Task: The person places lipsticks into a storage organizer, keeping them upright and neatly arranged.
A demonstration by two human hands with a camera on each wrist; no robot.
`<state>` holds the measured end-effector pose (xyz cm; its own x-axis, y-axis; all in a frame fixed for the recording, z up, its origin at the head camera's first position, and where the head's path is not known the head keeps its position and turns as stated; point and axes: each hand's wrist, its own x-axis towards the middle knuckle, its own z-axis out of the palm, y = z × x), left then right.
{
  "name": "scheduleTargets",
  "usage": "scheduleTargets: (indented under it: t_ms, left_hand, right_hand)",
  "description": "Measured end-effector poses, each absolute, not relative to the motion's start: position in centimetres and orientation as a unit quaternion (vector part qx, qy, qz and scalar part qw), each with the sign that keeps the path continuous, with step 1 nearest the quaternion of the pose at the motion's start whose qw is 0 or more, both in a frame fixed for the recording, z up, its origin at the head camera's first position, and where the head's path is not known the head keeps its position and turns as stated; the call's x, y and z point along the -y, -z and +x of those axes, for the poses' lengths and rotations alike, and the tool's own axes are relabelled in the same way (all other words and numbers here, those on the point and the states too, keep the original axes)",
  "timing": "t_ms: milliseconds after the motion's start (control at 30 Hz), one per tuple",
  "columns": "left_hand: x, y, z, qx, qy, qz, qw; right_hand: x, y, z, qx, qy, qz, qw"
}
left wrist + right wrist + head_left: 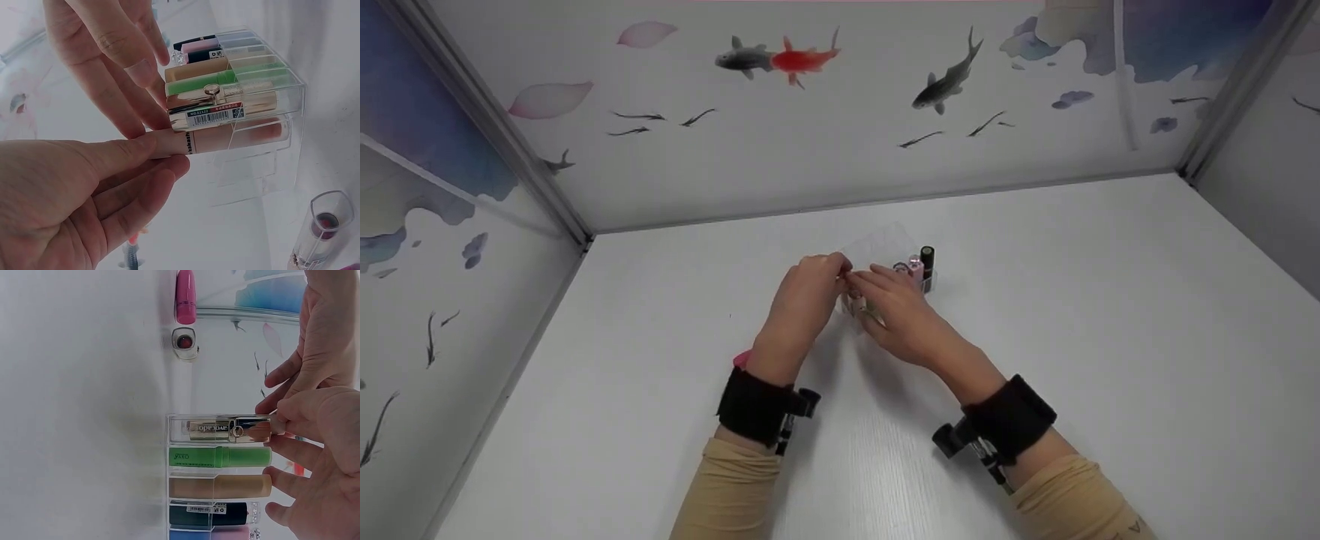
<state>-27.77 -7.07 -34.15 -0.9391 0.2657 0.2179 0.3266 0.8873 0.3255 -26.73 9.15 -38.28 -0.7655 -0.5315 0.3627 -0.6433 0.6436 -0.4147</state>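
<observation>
My left hand pinches the pale pink upper end of a lip gloss tube between thumb and fingers. The tube stands in the end slot of a clear stepped organizer, its lower part inside the slot. Fingertips of my right hand lie close to the tops of the tubes, fingers spread. Beside the gloss are a gold lipstick with a ring and barcode label, a green tube and a tan tube. In the head view, my left hand and right hand partly hide the organizer.
Farther along the organizer stand a black tube and a pink tube with a clear top. A clear-cased lipstick and a bright pink tube stand apart on the white table. Printed panels enclose the table.
</observation>
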Motion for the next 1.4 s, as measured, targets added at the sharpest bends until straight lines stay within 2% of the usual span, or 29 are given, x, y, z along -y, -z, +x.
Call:
scheduleTargets:
  t_ms: [1000, 1400]
  left_hand:
    - [7.8, 33.8, -27.4, 0.966, 0.178, -0.155, 0.102]
    - [10.0, 32.8, -26.8, 0.964, 0.186, -0.145, 0.119]
  right_hand:
    - [-9.2, 38.3, -26.6, 0.893, -0.272, 0.338, 0.117]
    - [-8.7, 37.3, -25.8, 0.867, -0.306, 0.349, 0.18]
